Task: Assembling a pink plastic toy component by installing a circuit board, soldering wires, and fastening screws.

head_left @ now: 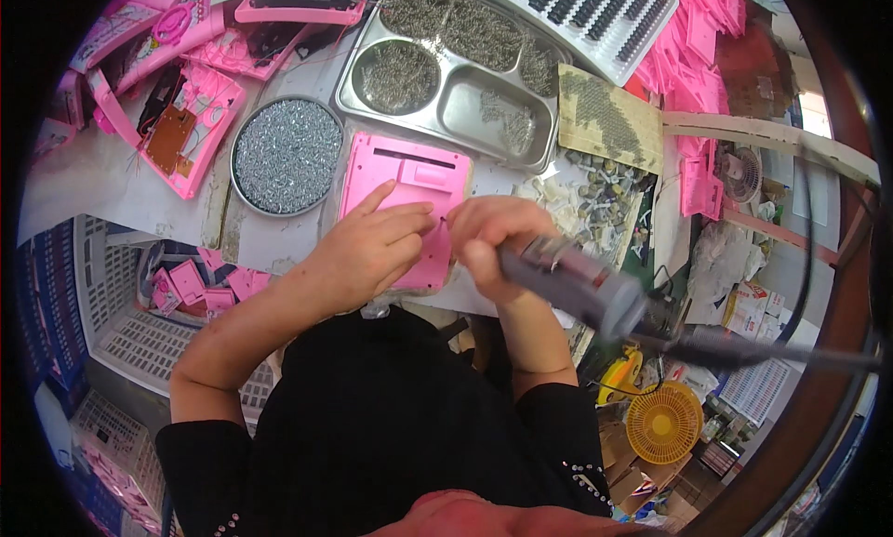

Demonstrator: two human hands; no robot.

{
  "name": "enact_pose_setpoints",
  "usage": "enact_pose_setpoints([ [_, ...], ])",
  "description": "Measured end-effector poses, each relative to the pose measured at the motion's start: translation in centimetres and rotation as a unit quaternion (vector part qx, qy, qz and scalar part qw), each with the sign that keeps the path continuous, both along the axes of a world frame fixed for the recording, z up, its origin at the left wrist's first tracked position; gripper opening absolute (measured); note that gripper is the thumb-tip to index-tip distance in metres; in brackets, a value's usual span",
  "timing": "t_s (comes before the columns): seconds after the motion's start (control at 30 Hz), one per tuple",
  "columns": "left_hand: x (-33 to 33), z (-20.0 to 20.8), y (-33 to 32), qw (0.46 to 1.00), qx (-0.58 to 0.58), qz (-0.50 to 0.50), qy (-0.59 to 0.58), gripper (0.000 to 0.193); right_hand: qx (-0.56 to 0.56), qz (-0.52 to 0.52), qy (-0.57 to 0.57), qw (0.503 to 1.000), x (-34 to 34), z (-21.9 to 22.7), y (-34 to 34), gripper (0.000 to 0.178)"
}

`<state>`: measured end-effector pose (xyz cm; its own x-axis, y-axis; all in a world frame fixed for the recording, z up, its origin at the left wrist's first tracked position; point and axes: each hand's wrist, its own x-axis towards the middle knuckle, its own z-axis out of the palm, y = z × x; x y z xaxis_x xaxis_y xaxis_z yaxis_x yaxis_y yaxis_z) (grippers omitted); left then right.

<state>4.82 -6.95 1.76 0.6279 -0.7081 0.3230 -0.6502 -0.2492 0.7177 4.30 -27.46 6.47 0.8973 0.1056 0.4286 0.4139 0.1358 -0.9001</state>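
A pink plastic panel [425,198] with a dark slot and a raised rectangle near its far edge lies on the table in front of me. My left hand [377,244] rests on the panel's left part, fingers stretched out, their tips close to its middle. Over the panel's right side, my right hand [493,239] is wrapped round the lower end of a dark grey electric screwdriver [572,284]. The tool's thick rear end tilts up toward the lower right. A small dark tip shows between the two hands at the panel; the fingers partly hide it.
Left of the panel stands a round dish of silvery screws [286,156]. Beyond it sits a steel compartment tray [451,81] with small metal parts. Pink housings [191,128] with wires lie far left. Small loose parts [605,202] cover the right side, near a dark cable [735,346].
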Motion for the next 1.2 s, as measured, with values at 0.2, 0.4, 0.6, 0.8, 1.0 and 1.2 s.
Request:
enact_pose_setpoints([
  [0.2, 0.3, 0.4, -0.2, 1.000, 0.021, 0.011, -0.021, 0.011, -0.078, 0.033, -0.013, 0.996, 1.0, 0.0, -0.5, 0.020],
  [0.4, -0.1, 0.0, -0.1, 1.000, 0.020, 0.003, -0.001, 0.008, 0.079, 0.031, -0.008, 0.996, 5.0, 1.8, -1.2, 0.017],
  [0.6, -0.1, -0.1, -0.3, 1.000, 0.022, 0.009, -0.006, 0.008, 0.053, 0.072, -0.001, 0.996, 7.1, -0.4, -0.8, 0.019],
  [0.8, 0.2, 0.0, -0.2, 0.999, 0.028, 0.014, -0.022, 0.011, 0.069, 0.060, 0.033, 0.995, 7.3, -1.1, -0.6, 0.017],
  [1.0, 0.4, 0.1, -0.1, 1.000, 0.021, 0.013, -0.019, 0.015, 0.032, 0.058, 0.047, 0.997, 7.7, -1.4, -0.9, 0.020],
  [1.2, -0.4, -1.0, 0.1, 0.999, 0.015, 0.028, -0.035, 0.020, 0.068, 0.133, 0.024, 0.989, 8.6, 2.4, 3.3, 0.022],
])
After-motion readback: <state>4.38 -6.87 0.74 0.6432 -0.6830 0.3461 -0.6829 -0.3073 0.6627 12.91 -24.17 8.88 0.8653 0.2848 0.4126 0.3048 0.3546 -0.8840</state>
